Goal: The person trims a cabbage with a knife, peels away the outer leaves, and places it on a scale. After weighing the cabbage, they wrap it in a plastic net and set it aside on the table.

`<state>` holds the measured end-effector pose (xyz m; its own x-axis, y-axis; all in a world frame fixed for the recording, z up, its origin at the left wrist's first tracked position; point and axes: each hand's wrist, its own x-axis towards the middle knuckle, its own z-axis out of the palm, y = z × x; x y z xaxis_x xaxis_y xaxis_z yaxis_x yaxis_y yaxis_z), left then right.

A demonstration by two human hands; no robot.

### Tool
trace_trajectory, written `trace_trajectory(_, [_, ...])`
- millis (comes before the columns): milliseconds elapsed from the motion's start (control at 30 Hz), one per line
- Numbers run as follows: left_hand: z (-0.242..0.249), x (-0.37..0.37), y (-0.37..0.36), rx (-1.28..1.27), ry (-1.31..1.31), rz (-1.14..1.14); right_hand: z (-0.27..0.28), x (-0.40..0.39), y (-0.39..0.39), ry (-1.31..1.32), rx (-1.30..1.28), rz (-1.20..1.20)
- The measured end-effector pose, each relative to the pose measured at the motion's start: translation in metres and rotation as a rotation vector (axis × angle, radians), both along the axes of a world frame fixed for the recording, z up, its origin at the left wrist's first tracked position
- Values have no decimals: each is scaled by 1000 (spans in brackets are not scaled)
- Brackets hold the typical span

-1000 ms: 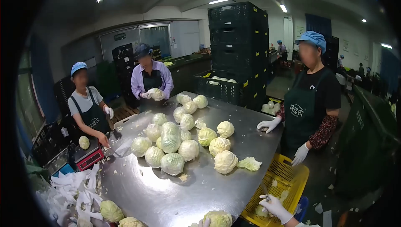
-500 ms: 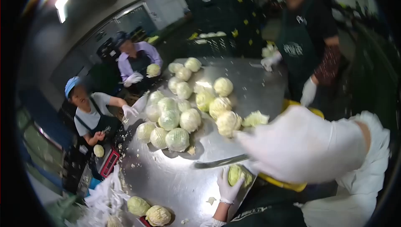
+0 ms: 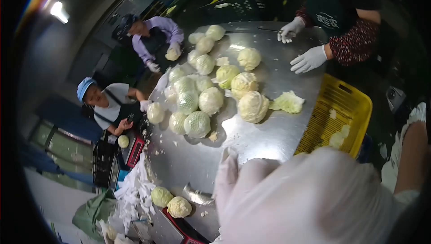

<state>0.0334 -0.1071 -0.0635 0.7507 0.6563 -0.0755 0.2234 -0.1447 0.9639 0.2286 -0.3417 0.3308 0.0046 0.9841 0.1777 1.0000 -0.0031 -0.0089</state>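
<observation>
My right hand (image 3: 296, 194), in a white glove, fills the lower right foreground, blurred and close to the camera. Its fingers are curled, and a short curved stretch of shiny knife blade (image 3: 197, 195) comes out on its left side, low over the steel table (image 3: 175, 172). The handle is hidden inside the glove. My left hand cannot be made out; the right hand covers the spot where it was, along with the cabbage there. Beyond my hand, a large pale cabbage (image 3: 253, 107) rests beside a loose leaf (image 3: 288, 102).
Several cabbages, some in netting (image 3: 197, 124), crowd the table's middle. A yellow crate (image 3: 359, 123) stands at its right edge. Two cabbages (image 3: 179, 207) sit by a red scale (image 3: 179, 228). Co-workers stand left and across; one co-worker's gloved hand (image 3: 310, 60) reaches over the far edge.
My right hand has swung left and nearer the camera, carrying the knife. My left hand and its cabbage are now hidden. The view has tilted down, and the opposite co-worker's hand moved over the table.
</observation>
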Motion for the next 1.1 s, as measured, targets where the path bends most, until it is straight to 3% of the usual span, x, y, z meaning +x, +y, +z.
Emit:
trace_trajectory(300, [26, -24, -5, -143, -50, 211, -17, 40, -16, 40, 68, 38])
trace_trajectory(567, [33, -28, 3, -294, -129, 240, -30, 49, 17, 64, 190, 135])
trace_trajectory(667, [27, -12, 4, -347, -117, 182, -56, 55, 19, 209, 288, 75])
trace_trajectory(767, [5, 12, 11, -402, -105, 32, -147, 54, 41, 463, 260, -127])
trace_trajectory(867, [-14, 11, 29, -427, -136, -68, -252, 35, 68, 835, -5, -345])
trace_trajectory(933, [-20, 9, 41, -298, -59, -223, -324, 10, 77, 731, -1, -330])
trace_trajectory(967, [-3, 14, 42, -350, -37, -243, -338, -5, 80, 792, -29, -362])
trace_trajectory(1100, [-22, 18, 62, -332, -60, -300, -365, -30, 98, 824, -126, -411])
